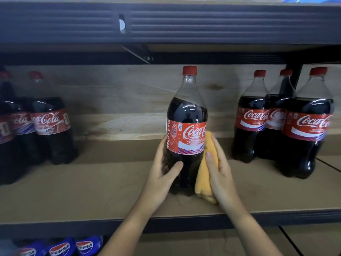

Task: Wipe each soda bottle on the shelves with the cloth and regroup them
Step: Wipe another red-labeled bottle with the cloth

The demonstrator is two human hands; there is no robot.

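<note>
Bottle point(186, 130) upright on shelf point(92, 182), left hand point(162, 167) grip wrapped round it, right hand point(219, 172) fingers flat, pressing cloth point(204, 183) against its side.

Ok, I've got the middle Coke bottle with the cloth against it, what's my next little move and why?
Probably slide the orange cloth up the bottle with your right hand: it sits low on the right side, the label and neck look unwiped, and your left hand already steadies the bottle.
</note>
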